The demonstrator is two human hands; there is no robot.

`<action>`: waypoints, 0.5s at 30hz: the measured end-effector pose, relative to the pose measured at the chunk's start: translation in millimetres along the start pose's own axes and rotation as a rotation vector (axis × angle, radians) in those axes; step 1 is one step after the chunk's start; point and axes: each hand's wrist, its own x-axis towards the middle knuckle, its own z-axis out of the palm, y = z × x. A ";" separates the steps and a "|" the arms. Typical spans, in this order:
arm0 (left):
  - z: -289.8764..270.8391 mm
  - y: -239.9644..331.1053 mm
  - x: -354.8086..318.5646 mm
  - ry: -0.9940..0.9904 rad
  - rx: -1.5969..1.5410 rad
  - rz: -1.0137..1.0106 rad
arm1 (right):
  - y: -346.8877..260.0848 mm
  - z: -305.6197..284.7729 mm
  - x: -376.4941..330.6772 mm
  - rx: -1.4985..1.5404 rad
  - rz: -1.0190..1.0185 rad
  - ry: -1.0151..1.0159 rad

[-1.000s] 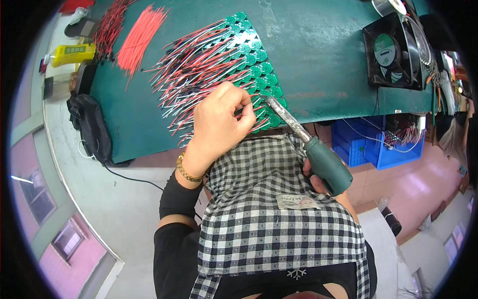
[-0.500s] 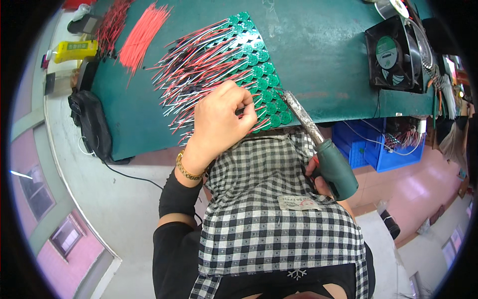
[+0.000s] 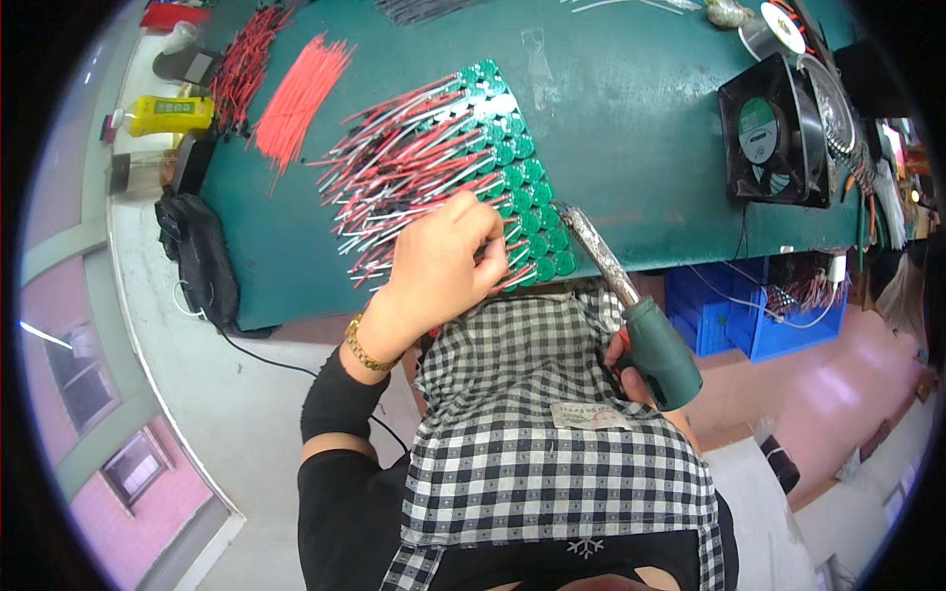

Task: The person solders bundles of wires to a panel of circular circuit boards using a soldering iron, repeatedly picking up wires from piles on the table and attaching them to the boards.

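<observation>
My left hand rests on a row of small round green circuit boards with red, black and white wires fanning out to the left; its fingers pinch at wires near the row's near end. My right hand is mostly hidden below the bench edge and grips the green handle of a soldering iron. The iron's metal tip points up-left, close to the nearest green boards. A gold bracelet circles my left wrist.
The green bench mat carries a black fan at right, a solder reel, loose red wires and a yellow bottle at left. Blue bins sit under the bench. A checked apron covers my lap.
The soldering iron's tip has drawn a little away from the boards toward the right. My left hand stays on the wires with small finger movement.
</observation>
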 end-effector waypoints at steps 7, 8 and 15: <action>-55.9 -51.6 103.6 0.122 0.097 0.114 | -13.9 0.9 -1.2 0.246 0.192 0.072; -58.1 -62.8 130.3 0.099 0.064 0.031 | -18.0 1.1 -0.4 0.246 0.174 0.076; -10.6 -106.3 212.6 0.114 0.394 -0.039 | -21.9 1.4 -8.5 0.387 0.222 0.147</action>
